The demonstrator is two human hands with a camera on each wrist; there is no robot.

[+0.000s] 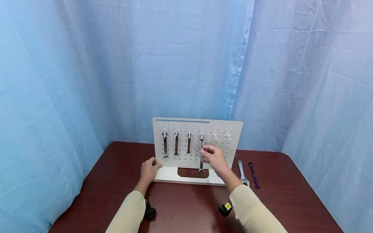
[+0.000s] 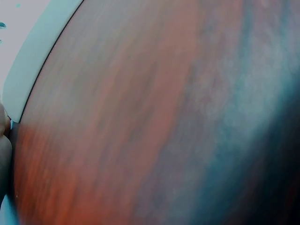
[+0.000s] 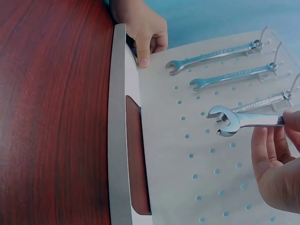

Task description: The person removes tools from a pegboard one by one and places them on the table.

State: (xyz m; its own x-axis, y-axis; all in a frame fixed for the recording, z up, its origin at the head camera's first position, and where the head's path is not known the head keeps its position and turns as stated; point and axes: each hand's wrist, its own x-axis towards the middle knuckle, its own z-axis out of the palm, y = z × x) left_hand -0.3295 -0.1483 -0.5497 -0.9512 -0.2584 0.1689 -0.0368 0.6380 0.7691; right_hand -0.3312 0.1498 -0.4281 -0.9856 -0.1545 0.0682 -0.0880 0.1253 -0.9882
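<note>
A white pegboard point(image 1: 180, 161) stands tilted back on its base on the table. Between thumb and fingers, my right hand point(image 1: 216, 160) pinches a silver combination wrench point(image 1: 201, 163) upright before the board. Its ring end is at the fourth hook from the left; whether the hook passes through the ring I cannot tell. The open end point(image 3: 226, 122) points down, off the board. Three silver wrenches hang on the hooks to the left, one being the leftmost wrench point(image 1: 165, 147). My left hand point(image 1: 149, 170) grips the board's lower left edge, thumb point(image 3: 144, 54) on the front.
Two hooks at the right, such as the rightmost hook point(image 1: 228, 136), carry no wrench. On the table point(image 1: 279, 194) right of the board lie a silver adjustable wrench point(image 1: 241, 170) and a purple wrench point(image 1: 254, 175). Blue curtains point(image 1: 175, 64) hang behind and at both sides.
</note>
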